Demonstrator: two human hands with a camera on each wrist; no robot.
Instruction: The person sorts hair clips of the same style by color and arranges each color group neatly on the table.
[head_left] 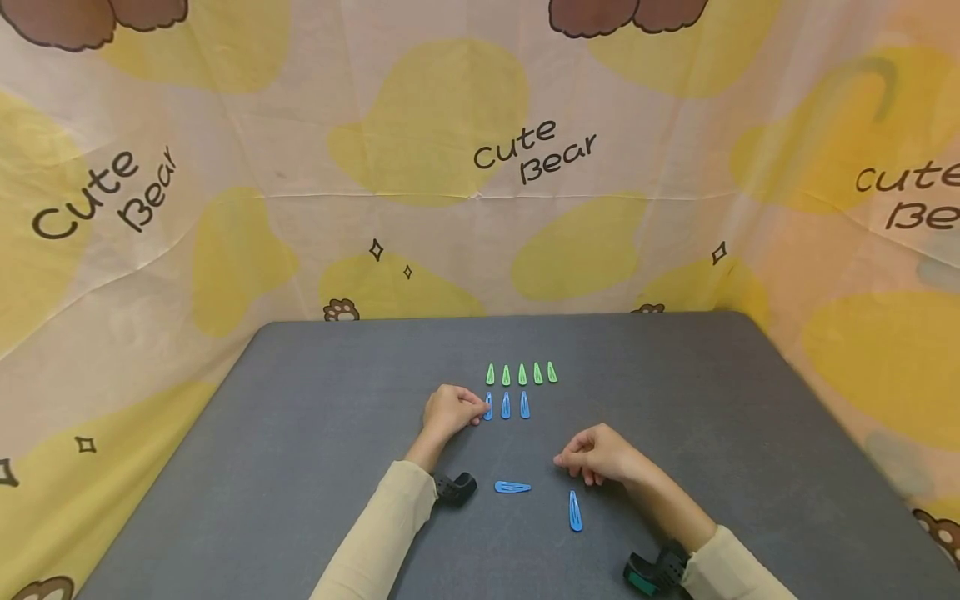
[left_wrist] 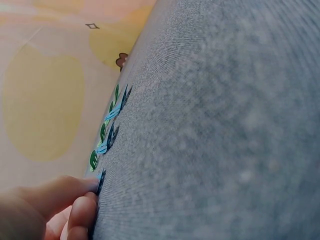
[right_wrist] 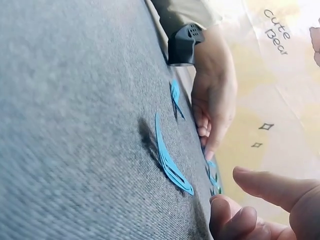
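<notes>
My left hand is at the left end of a row of three blue snap hair clips, its thumb and fingers pinching the leftmost blue hair clip. In the left wrist view that hair clip shows just past the thumb tip, partly hidden by it. Bare of any object, my right hand hovers over the table right of the row, fingers loosely bent. Below it lies a blue hair clip pointing away from me. Another blue hair clip lies sideways between the two forearms.
Several green hair clips stand in a line behind the blue row. Two more blue clips, a middle one and a right one, complete that row. The grey tabletop meets a patterned cloth at its far edge.
</notes>
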